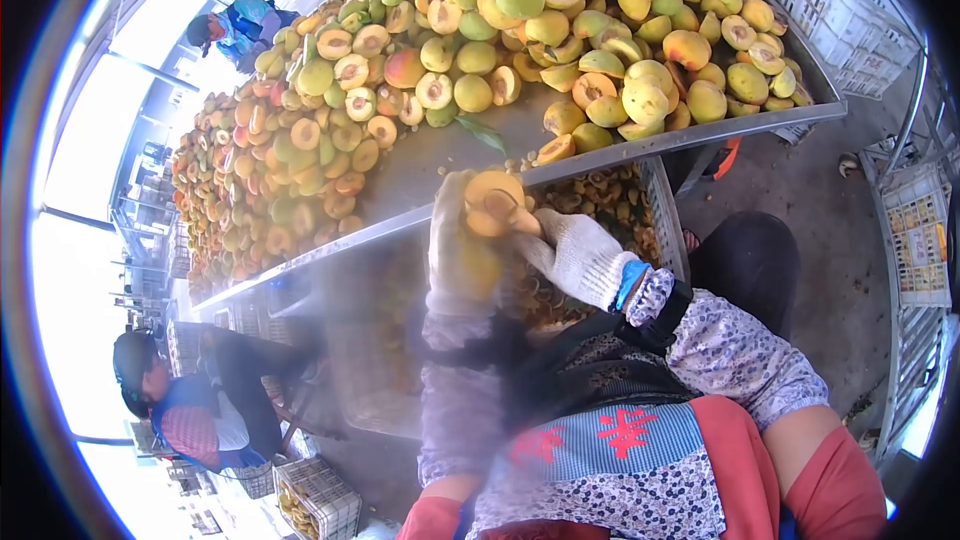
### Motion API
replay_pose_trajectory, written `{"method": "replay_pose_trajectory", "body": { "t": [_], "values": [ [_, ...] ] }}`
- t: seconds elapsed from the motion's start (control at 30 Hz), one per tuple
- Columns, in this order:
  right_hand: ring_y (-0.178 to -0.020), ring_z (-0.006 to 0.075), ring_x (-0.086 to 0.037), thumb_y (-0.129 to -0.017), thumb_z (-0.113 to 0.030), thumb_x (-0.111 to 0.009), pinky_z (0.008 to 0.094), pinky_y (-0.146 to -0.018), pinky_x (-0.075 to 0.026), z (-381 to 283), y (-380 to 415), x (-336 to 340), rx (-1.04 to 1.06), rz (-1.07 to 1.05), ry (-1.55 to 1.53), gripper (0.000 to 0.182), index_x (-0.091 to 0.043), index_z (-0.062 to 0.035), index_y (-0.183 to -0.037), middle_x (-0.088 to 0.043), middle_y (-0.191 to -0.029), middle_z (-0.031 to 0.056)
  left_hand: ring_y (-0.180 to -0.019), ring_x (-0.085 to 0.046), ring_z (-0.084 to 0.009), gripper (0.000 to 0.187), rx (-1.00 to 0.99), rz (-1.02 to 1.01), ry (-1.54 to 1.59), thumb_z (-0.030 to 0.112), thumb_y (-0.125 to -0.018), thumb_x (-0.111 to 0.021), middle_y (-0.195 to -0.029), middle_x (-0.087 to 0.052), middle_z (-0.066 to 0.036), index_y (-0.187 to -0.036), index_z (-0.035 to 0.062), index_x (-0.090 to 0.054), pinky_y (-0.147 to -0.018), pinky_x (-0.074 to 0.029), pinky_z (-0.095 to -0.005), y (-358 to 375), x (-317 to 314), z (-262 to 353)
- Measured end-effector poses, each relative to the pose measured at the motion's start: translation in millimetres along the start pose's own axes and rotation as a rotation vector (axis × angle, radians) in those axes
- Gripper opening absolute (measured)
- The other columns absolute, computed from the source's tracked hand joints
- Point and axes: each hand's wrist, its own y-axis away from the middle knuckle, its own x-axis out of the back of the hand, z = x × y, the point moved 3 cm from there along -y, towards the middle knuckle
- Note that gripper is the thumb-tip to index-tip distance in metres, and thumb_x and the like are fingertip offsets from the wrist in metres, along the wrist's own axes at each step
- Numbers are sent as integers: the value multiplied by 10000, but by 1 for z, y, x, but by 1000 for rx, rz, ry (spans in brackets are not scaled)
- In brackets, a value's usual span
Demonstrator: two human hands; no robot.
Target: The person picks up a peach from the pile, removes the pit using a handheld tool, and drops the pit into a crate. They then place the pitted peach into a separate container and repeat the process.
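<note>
My left hand (455,240), in a pale glove blurred by haze on the lens, grips a halved yellow peach (492,198) with its cut face showing. Close against the fruit, my right hand (585,258) in a white knitted glove has its fingers closed. A short tan piece (526,223) sticks out of them toward the peach half; whether it is a tool handle cannot be made out. Both hands are just in front of the metal table's rim (590,155). Below them, a crate (662,210) holds pits and brownish scraps.
Heaped peaches (440,55), many halved with pits showing, cover much of the metal table. A green leaf (483,133) lies on it. Stacked white crates (835,15) stand right. One person (200,390) sits at left; another (243,30) is across the table. A crate (318,498) is lower left.
</note>
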Motion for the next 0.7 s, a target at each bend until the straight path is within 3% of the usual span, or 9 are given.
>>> {"method": "replay_pose_trajectory", "body": {
  "t": [0.07, 0.1, 0.27, 0.37, 0.4, 0.47, 0.5, 0.63, 0.7],
  "values": [
    [-895, 452, -638, -984, -379, -542, 508, -777, -506, -5, 0, 2, -36, -10, 120, 384, -646, -13, -1029, -678, -919, 256, -979, -654, -390, 318, 249, 50, 473, 350, -1003, -555, -1178, -619, -141, -1161, 75, -536, -841, -574, -508, 0, -3, -3],
    [-887, 446, -641, -984, -400, -529, 509, -779, -510, -8, 0, 3, -65, -27, 178, 399, -645, -18, -998, -679, -899, 249, -979, -654, -390, 318, 251, 54, 474, 350, -1003, -555, -1178, -619, -141, -1161, 75, -536, -841, -574, -508, 1, -7, -1],
    [-872, 426, -651, -984, -456, -501, 504, -777, -523, 8, -4, -5, -55, -41, 284, 441, -642, -40, -942, -681, -865, 234, -870, -678, -359, 303, 11, 84, -3, 346, -997, -568, -1092, -630, -162, -1104, 65, -535, -784, -592, -478, 6, -10, 6],
    [-874, 432, -650, -978, -427, -533, 497, -777, -524, 10, -4, -8, -37, -70, 237, 408, -654, -37, -980, -685, -888, 237, -853, -679, -332, 300, 12, 143, 50, 328, -1003, -561, -1070, -627, -169, -1107, 50, -519, -774, -594, -438, 11, -14, 10],
    [-876, 428, -654, -980, -405, -546, 485, -777, -524, 13, -2, -15, -36, -57, 146, 389, -659, -33, -1007, -686, -894, 237, -853, -679, -332, 300, 14, 143, 50, 328, -1003, -561, -1070, -627, -169, -1107, 50, -519, -774, -594, -438, 11, -15, 11],
    [-877, 424, -658, -982, -384, -559, 473, -777, -524, 20, 2, -25, -39, -43, 57, 373, -664, -30, -1034, -688, -900, 236, -832, -678, -308, 284, -54, 166, -521, 296, -1012, -545, -1092, -604, -174, -1113, 34, -501, -772, -591, -408, 11, -17, 14],
    [-883, 417, -661, -986, -365, -563, 459, -785, -520, 21, 3, -31, -23, -44, -104, 364, -665, -24, -1061, -689, -909, 239, -832, -678, -308, 284, -52, 163, -520, 296, -1012, -545, -1092, -604, -174, -1113, 34, -501, -772, -591, -408, 12, -19, 14],
    [-914, 398, -664, -1000, -353, -555, 427, -814, -507, 18, 7, -42, -84, -127, -516, 369, -666, -17, -1105, -689, -936, 245, -891, -670, -289, 265, -426, 191, -691, 274, -1015, -535, -1021, -627, -167, -1114, 31, -500, -796, -585, -404, 8, -24, 13],
    [-923, 403, -662, -1001, -361, -549, 428, -822, -504, 19, 5, -33, -65, -164, -496, 382, -665, -13, -1110, -688, -945, 250, -916, -667, -286, 262, -504, 238, -669, 273, -1014, -534, -982, -640, -159, -1114, 34, -499, -801, -585, -405, 8, -27, 17]
  ]
}}
